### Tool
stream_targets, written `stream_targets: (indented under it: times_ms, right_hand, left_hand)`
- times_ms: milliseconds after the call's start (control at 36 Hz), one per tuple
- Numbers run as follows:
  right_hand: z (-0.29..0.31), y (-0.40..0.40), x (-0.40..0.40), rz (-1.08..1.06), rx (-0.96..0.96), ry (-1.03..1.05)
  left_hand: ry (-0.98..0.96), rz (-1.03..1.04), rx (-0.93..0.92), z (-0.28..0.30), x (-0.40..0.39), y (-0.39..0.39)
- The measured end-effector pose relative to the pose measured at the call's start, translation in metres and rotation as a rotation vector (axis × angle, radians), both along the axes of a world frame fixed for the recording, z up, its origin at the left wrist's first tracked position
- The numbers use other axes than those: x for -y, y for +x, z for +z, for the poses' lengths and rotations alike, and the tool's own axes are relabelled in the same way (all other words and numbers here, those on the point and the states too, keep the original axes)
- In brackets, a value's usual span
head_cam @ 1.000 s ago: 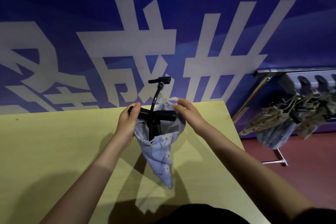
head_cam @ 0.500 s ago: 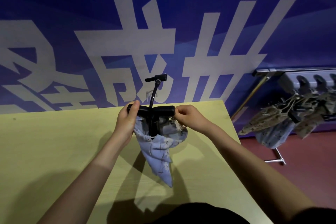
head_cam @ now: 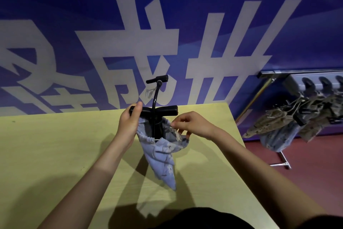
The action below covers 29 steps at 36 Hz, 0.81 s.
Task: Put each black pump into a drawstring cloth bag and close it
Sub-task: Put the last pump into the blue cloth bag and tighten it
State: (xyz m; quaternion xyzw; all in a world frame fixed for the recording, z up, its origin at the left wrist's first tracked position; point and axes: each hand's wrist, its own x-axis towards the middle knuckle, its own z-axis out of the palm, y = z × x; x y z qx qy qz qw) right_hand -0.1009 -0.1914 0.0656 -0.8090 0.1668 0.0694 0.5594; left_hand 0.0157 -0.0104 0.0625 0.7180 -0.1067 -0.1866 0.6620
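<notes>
A black pump (head_cam: 156, 112) with a T-shaped handle and a curved hose stands partly inside a pale blue printed drawstring bag (head_cam: 163, 152), held above the yellow table (head_cam: 55, 145). The pump's body is hidden in the cloth; its handle and hose stick out of the top. My left hand (head_cam: 130, 123) grips the left end of the handle together with the bag's rim. My right hand (head_cam: 189, 123) pinches the bag's gathered rim on the right side, just below the handle.
A blue wall banner with large white characters (head_cam: 167, 43) stands right behind the table. To the right, over a red floor, a metal rack (head_cam: 278, 154) carries several more cloth bags (head_cam: 289, 126). The table's right edge runs close to my right forearm.
My right hand has dropped from the handle's right end to the bag's rim and now pinches the cloth. The bag's mouth has gathered and slid a little lower on the pump.
</notes>
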Motion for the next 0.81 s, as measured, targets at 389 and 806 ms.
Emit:
stream_targets:
  times_ms: [389, 806]
  right_hand:
    - [0.034, 0.004, 0.007, -0.316, 0.096, 0.902]
    - [0.040, -0.009, -0.016, -0.110, 0.165, -0.337]
  left_hand:
    - [0.096, -0.176, 0.297, 0.001, 0.002, -0.001]
    - [0.110, -0.216, 0.395, 0.000, 0.022, 0.001]
